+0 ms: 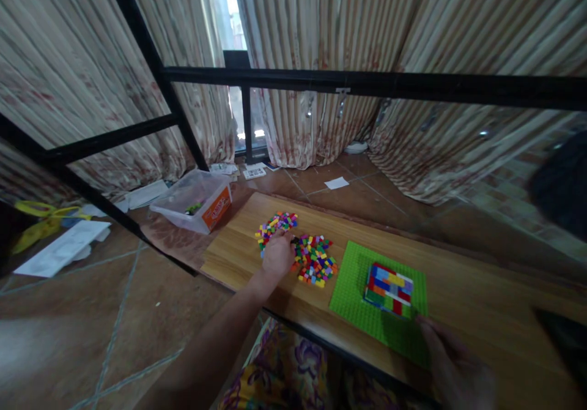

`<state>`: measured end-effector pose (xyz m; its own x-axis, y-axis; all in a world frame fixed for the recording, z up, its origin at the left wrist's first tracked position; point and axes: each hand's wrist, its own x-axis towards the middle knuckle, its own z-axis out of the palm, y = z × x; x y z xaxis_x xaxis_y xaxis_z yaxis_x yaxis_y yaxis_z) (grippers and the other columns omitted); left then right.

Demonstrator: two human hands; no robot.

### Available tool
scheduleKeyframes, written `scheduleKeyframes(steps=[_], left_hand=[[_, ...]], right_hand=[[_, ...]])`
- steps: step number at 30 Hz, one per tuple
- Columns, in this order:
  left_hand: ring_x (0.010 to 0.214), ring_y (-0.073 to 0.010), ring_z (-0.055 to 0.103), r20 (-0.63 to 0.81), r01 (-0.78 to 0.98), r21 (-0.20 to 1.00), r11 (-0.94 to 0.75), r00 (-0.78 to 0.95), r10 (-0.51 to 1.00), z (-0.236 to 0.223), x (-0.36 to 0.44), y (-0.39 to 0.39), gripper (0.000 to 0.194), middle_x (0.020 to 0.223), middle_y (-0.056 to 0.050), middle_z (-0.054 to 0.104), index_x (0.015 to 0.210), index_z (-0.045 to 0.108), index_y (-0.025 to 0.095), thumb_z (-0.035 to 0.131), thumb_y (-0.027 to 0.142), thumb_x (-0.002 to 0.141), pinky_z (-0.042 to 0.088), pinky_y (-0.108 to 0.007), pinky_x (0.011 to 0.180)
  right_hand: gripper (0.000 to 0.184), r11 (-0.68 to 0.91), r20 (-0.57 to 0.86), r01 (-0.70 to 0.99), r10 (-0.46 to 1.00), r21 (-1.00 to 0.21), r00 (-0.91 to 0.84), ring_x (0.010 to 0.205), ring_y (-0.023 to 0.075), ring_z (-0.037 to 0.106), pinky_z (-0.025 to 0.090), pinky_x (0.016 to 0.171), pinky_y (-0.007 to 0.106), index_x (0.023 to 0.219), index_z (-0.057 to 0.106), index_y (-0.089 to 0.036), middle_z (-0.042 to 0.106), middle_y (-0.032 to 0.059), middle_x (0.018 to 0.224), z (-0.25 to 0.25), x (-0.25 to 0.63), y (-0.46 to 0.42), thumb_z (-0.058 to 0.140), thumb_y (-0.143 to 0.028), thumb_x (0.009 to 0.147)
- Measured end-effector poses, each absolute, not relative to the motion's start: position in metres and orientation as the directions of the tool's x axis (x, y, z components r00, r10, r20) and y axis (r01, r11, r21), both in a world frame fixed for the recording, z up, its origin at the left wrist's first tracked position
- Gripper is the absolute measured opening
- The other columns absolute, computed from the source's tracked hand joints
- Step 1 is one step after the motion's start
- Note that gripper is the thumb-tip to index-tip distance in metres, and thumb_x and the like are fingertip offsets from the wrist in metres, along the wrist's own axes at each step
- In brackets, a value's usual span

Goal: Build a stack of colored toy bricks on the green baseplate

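Nearer by far, the left hand [279, 254] is dipping its bent fingers among loose bricks [316, 263] spreading beyond and rightward, any gap or hold hidden from me, while the blurred right hand [458, 364] is hanging beside the green baseplate [351, 281], its grip equally unclear.

Wooden table [468, 294], loose colorful bricks [316, 262], green baseplate [351, 287]
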<state>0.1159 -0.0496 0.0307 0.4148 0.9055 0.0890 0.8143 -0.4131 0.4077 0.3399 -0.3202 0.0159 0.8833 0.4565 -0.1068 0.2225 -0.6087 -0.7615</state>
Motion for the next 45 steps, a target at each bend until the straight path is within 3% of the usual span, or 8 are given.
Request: scheduleKeyframes(steps=[6,9,12,17,21,25,33,45], left_hand=[[0.104,-0.0201,0.062,0.101,0.806,0.425,-0.413,0.411,0.906,0.042,0.121,-0.057,0.019,0.111,-0.009,0.066,0.1,0.065,0.017,0.051,0.013,0.087,0.047,-0.031,0.094],[0.099,-0.0193,0.064,0.114,0.714,0.559,-0.422,0.437,0.892,0.054,0.127,-0.083,0.021,0.105,-0.007,0.069,0.102,0.065,0.018,0.05,0.015,0.088,0.048,-0.031,0.092],[0.086,-0.0167,0.066,0.001,0.499,0.764,-0.409,0.633,0.774,0.058,0.142,-0.12,0.021,0.092,-0.003,0.072,0.097,0.067,0.02,0.05,0.017,0.086,0.05,-0.028,0.081],[0.064,-0.0134,0.062,-0.211,0.288,0.956,-0.052,0.802,0.558,0.055,0.17,-0.164,0.02,0.072,0.0,0.069,0.088,0.07,0.019,0.053,0.017,0.079,0.049,-0.024,0.065],[0.055,-0.0102,0.056,-0.326,0.269,0.945,0.185,0.822,0.467,0.064,0.18,-0.17,0.014,0.06,0.004,0.062,0.075,0.068,0.018,0.054,0.015,0.076,0.045,-0.021,0.059],[0.051,-0.0086,0.052,-0.37,0.279,0.926,0.256,0.81,0.455,0.066,0.187,-0.17,0.012,0.057,0.004,0.059,0.073,0.067,0.017,0.056,0.017,0.077,0.042,-0.02,0.055],[0.073,-0.0139,0.064,-0.182,0.321,0.946,-0.044,0.638,0.749,0.037,0.212,-0.146,0.024,0.082,-0.003,0.072,0.099,0.07,0.016,0.055,0.018,0.08,0.051,-0.025,0.071],[0.086,-0.0154,0.067,-0.141,0.376,0.912,-0.166,0.666,0.732,0.027,0.239,-0.128,0.026,0.091,-0.003,0.074,0.101,0.071,0.018,0.053,0.016,0.082,0.052,-0.026,0.084]], right_hand=[[0.047,-0.554,-0.092,0.195,0.448,-0.809,0.889,0.106,0.0342,0.066,0.052,0.089,0.043,0.091,0.076,-0.021,0.075,0.0093,0.102,0.016,0.337,-0.322,0.059,-0.06,0.07],[0.045,-0.508,-0.003,0.265,0.466,-0.819,0.885,0.1,0.0311,0.068,0.054,0.086,0.041,0.093,0.075,-0.02,0.075,0.0097,0.1,0.023,0.327,-0.321,0.059,-0.058,0.074],[0.039,-0.381,0.14,0.44,0.606,-0.813,0.783,0.101,0.0272,0.067,0.053,0.088,0.04,0.095,0.075,-0.023,0.074,0.0086,0.104,0.035,0.31,-0.314,0.057,-0.054,0.081],[0.029,-0.149,0.286,0.661,0.816,-0.736,0.502,0.1,0.0233,0.066,0.054,0.087,0.039,0.107,0.073,-0.028,0.072,0.0064,0.107,0.044,0.292,-0.299,0.054,-0.044,0.09],[0.026,-0.084,0.322,0.683,0.835,-0.726,0.445,0.091,0.0213,0.067,0.055,0.078,0.034,0.103,0.073,-0.027,0.073,0.0057,0.098,0.044,0.295,-0.298,0.053,-0.039,0.092],[0.024,-0.088,0.311,0.686,0.844,-0.722,0.436,0.088,0.0205,0.066,0.054,0.077,0.034,0.1,0.073,-0.027,0.072,0.0047,0.095,0.042,0.303,-0.298,0.054,-0.038,0.092],[0.028,-0.217,0.439,0.726,0.673,-0.652,0.595,0.1,0.0253,0.057,0.046,0.089,0.043,0.087,0.076,-0.026,0.067,0.0083,0.101,0.032,0.338,-0.264,0.059,-0.048,0.085],[0.022,-0.28,0.352,0.615,0.617,-0.737,0.703,0.113,0.0268,0.051,0.032,0.102,0.05,0.083,0.076,-0.026,0.066,0.0077,0.111,0.009,0.347,-0.238,0.065,-0.044,0.079]])
